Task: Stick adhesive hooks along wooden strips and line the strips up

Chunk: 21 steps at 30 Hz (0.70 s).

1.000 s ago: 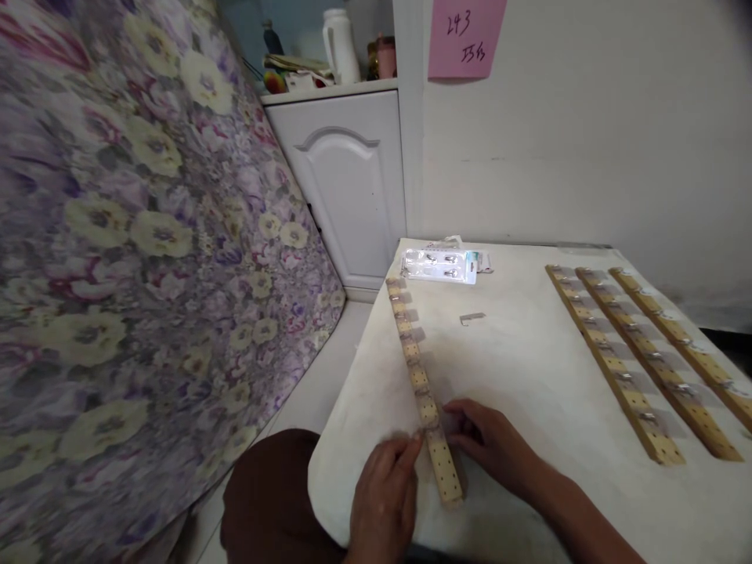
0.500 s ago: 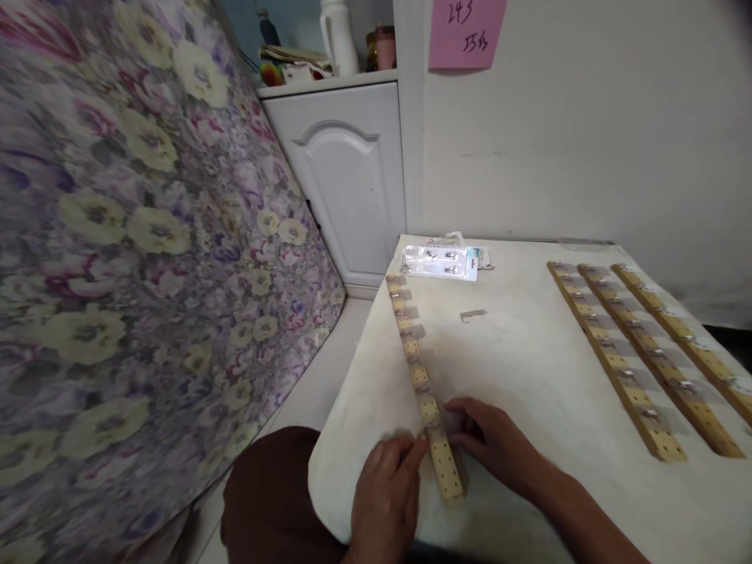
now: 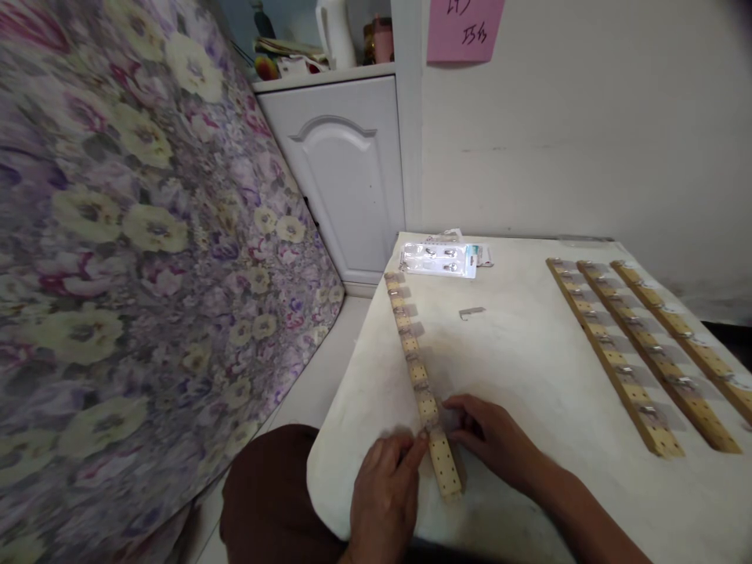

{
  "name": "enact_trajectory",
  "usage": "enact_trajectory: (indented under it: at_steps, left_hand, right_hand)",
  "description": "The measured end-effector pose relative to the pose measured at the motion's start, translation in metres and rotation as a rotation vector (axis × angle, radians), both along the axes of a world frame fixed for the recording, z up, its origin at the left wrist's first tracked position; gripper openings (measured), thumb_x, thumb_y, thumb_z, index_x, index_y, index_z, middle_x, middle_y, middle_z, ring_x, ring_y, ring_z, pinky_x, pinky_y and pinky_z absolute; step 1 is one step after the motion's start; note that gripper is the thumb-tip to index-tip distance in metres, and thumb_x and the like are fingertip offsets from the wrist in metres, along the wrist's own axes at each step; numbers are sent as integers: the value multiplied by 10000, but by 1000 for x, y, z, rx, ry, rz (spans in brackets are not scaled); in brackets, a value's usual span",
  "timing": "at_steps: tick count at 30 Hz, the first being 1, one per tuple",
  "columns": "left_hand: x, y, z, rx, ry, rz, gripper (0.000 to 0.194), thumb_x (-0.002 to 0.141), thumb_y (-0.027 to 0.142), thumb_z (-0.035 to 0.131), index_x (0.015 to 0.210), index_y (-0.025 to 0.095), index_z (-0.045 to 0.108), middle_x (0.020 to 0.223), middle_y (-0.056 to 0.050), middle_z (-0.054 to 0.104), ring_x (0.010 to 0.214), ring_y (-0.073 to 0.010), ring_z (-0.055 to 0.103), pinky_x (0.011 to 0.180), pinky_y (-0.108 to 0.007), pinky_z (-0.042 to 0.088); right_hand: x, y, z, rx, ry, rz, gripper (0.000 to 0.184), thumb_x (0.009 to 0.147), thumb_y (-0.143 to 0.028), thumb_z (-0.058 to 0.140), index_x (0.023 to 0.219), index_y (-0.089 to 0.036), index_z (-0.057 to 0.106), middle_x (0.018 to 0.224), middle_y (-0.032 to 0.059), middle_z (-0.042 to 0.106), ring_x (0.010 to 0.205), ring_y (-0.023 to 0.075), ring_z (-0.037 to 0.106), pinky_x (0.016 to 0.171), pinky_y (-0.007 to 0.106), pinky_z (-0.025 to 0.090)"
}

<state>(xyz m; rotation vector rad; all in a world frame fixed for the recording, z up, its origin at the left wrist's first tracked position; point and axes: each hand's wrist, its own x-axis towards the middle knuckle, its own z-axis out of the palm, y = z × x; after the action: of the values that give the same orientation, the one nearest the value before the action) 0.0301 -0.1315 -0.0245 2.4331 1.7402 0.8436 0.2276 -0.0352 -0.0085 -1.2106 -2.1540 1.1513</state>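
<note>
A long pale wooden strip (image 3: 445, 470) with small drilled holes lies lengthwise on the table. Along it sit several small metal clips (image 3: 421, 385) with clear, greyish plastic tabs (image 3: 413, 329) reaching out to the right. My left hand (image 3: 385, 486) is closed at the strip's left edge near its close end, thumb and forefinger touching the strip beside the nearest clip. My right hand (image 3: 493, 439) is on the opposite side, fingers bent around the nearest plastic tab. Its fingertips partly cover that tab, so the exact contact is hard to see.
The white table (image 3: 505, 352) holds a small flat metal piece (image 3: 471, 312) and a clear blister pack (image 3: 440, 260) at the back. On the right lie several similar loaded strips (image 3: 611, 356). A floral curtain (image 3: 176, 235) hangs left; a white wall (image 3: 564, 157) stands behind.
The view has tipped very slightly, so everything sits a little higher. Both hands keep nearly the same places at the strip's near end.
</note>
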Motion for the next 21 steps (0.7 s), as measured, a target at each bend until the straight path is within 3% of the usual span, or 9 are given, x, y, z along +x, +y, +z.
enact_trajectory:
  at_steps: [21]
  left_hand:
    - [0,0,2,1,10,4,426,870,93,426,1275,203,505,973,-90,595,871,-193,546,718,-339,522]
  right_hand:
    - [1,1,-2,0,8,6,324,746,-133,619,1063,-196,602,775,4,646,692,146,567,658,263,440]
